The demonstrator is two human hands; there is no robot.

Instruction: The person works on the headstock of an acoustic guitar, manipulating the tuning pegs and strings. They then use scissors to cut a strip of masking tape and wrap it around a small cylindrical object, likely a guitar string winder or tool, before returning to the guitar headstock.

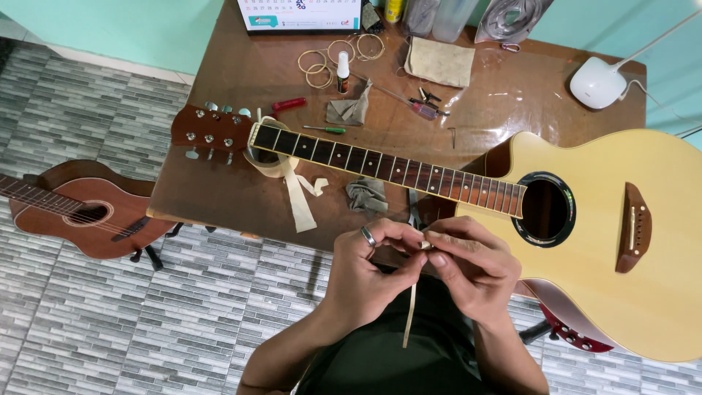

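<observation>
**Both hands pinch a pale strip at the table's near edge**

Much of what you hold is hidden. Your left hand (369, 267) and right hand (468, 267) meet fingertip to fingertip, and between them only a small end of the pale strip (410, 318) shows; its loose tail hangs straight down over your dark shirt. Whether it is tape or thin paper is hard to tell. Both hands are closed in a pinch on it, the left wearing a metal ring.

The acoustic guitar (614, 219) lies flat across the brown table (219, 66), its light, smooth body cut off at the right edge of the view and its lower curve overhanging the table. The dark fingerboard with metal frets carries no strings, and the reddish headstock (212, 132) rests over a roll of cream tape (292, 183) whose loose end trails toward you. A crumpled grey cloth (367, 196) sits just below the neck.

Farther back lie coiled strings (322, 62), a small white bottle (342, 69), a red-handled screwdriver (417, 106), a tan folded cloth (440, 62) and a white lamp base (599, 82) (its stem runs out of view). A calendar at the far edge is cut off. A second, darker guitar (80, 208) stands on the grey tiled floor at left, its neck cropped.
</observation>
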